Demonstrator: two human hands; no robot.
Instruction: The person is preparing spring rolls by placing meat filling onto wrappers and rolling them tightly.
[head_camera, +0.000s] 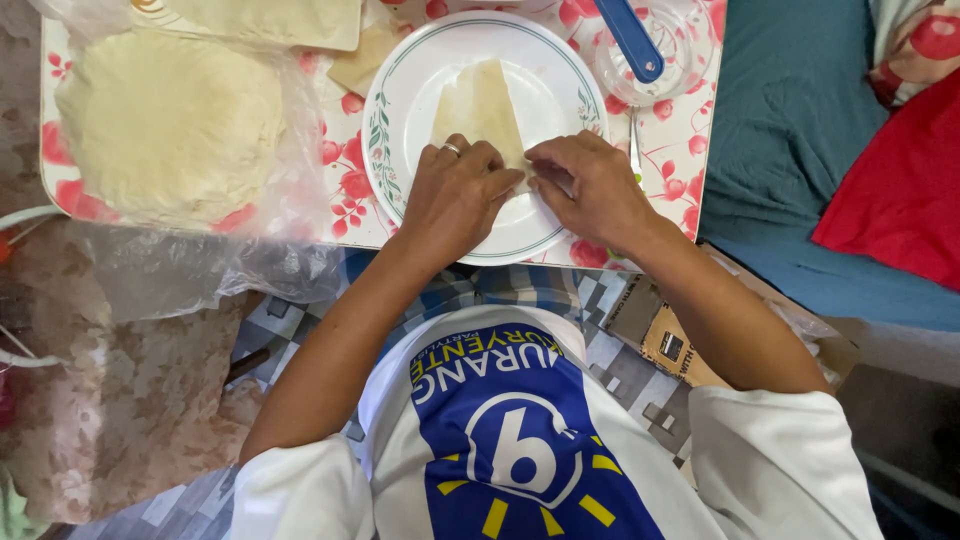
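A pale triangular pastry wrapper (482, 105) lies on a white plate with a green leaf rim (395, 110). My left hand (455, 195), with a ring on one finger, pinches the wrapper's near left corner. My right hand (590, 185) presses the near right corner, fingertips almost meeting the left hand's. The wrapper's near edge is hidden under my fingers. The plate rests on a floral tray (680, 130).
A stack of round pale wrappers (170, 120) lies in clear plastic at the tray's left. A clear bowl (675, 45) with a blue handle (630, 40) stands at the right. A teal cloth (790, 150), a red cloth (900, 190) and a cardboard box (660, 335) lie right.
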